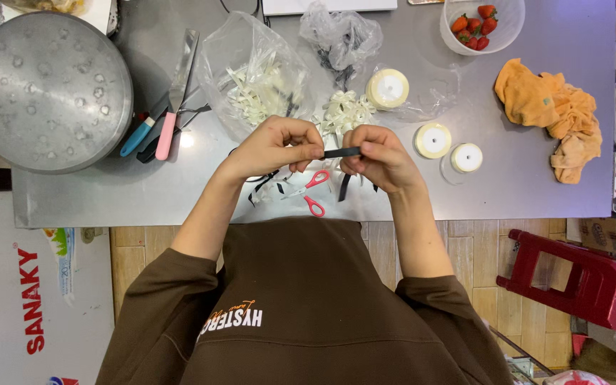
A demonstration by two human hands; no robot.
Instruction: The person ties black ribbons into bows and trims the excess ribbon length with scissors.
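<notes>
Both hands pinch a short black ribbon [341, 152] above the grey table [522, 192]: the left hand [277, 146] grips one end, the right hand [379, 157] the other. Red-handled scissors [311, 191] lie just below, white bows [344, 113] just beyond.

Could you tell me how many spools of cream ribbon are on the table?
3: the largest spool beside the clear bags, a middle spool further right, and the smallest spool beside it. Others may be hidden inside the bags.
</notes>
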